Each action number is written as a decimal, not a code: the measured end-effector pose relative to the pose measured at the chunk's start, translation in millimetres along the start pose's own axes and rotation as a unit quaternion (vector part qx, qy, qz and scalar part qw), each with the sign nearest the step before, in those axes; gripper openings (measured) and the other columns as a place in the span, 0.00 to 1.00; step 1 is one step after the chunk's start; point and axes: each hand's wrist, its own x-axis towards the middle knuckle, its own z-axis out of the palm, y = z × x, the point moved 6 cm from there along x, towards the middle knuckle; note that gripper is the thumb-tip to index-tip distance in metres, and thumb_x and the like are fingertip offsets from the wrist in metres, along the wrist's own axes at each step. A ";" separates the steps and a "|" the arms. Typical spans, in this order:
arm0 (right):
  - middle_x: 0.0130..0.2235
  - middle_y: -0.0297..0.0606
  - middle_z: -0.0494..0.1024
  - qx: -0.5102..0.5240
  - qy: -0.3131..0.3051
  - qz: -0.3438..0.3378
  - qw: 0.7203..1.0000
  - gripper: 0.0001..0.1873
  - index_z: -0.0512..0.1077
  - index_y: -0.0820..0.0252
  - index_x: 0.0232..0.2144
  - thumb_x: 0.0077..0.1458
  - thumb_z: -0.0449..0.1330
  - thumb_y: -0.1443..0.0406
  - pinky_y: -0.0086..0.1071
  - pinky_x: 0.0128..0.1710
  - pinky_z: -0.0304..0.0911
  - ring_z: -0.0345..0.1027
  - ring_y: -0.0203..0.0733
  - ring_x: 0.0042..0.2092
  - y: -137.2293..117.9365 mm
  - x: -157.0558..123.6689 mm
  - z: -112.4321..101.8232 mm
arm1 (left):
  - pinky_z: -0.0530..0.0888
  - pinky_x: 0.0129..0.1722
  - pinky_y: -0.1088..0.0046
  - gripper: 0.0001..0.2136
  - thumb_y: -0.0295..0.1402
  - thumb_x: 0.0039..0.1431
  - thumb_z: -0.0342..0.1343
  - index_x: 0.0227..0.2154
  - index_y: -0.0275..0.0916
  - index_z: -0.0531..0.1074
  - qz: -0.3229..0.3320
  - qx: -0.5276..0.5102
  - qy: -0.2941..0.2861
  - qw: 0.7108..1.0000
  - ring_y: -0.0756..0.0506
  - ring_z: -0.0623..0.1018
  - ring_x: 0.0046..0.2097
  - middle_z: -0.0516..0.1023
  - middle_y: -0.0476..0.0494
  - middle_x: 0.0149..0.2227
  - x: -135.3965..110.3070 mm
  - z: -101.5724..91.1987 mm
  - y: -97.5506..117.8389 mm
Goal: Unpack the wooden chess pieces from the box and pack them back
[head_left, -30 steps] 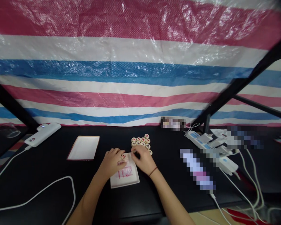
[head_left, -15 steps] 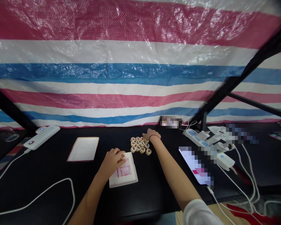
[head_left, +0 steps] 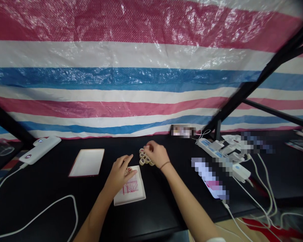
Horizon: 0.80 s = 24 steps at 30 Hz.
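Observation:
Over the upper left corner of a shallow white box (head_left: pixel 140 192) with pink lines on its bottom, my left hand (head_left: pixel 118 175) has thumb and fingers spread. A round Chinese chess piece (head_left: pixel 128 170) with a red character lies between them in the box. My right hand (head_left: pixel 158 154) is curled, with its fingertips together above a cluster of several Chinese chess pieces (head_left: pixel 142 161). It covers the right part of the cluster. Whatever is between its fingertips is hidden.
A white box lid (head_left: pixel 87 162) lies on the black table to the left. Further left is a white power bank (head_left: pixel 40 151) with a cable. On the right are a lit phone (head_left: pixel 209 178) and a power strip (head_left: pixel 223 161) with plugs. Striped sheeting (head_left: pixel 116 77) hangs behind.
My left hand has spread its fingers and let go of the red-character piece in the box. My right hand has shifted left from the cluster's far right corner to above the pieces.

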 end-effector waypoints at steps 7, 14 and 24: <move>0.21 0.27 0.67 0.241 0.006 -0.121 0.963 0.07 0.67 0.57 0.35 0.53 0.55 0.63 0.27 0.28 0.59 0.64 0.35 0.24 -35.3 -56.1 31.2 | 0.70 0.54 0.65 0.17 0.35 0.63 0.49 0.54 0.44 0.67 0.022 -0.076 0.003 0.997 0.44 0.74 0.52 0.74 0.42 0.51 -1.4 6.4 1.1; 0.21 0.27 0.66 0.299 0.049 -0.090 0.949 0.11 0.67 0.58 0.36 0.56 0.56 0.57 0.27 0.27 0.58 0.63 0.35 0.24 -9.5 -52.5 38.8 | 0.73 0.46 0.68 0.12 0.33 0.60 0.51 0.46 0.44 0.72 -0.021 -0.069 0.021 0.997 0.45 0.76 0.46 0.76 0.43 0.45 0.3 -3.8 0.7; 0.22 0.30 0.73 0.470 0.183 0.035 0.863 0.17 0.66 0.59 0.32 0.56 0.56 0.51 0.27 0.25 0.63 0.70 0.36 0.25 36.2 -49.1 31.2 | 0.62 0.53 0.58 0.02 0.30 0.54 0.59 0.31 0.42 0.72 0.035 0.008 -0.046 0.998 0.44 0.75 0.46 0.81 0.51 0.36 1.6 13.1 16.4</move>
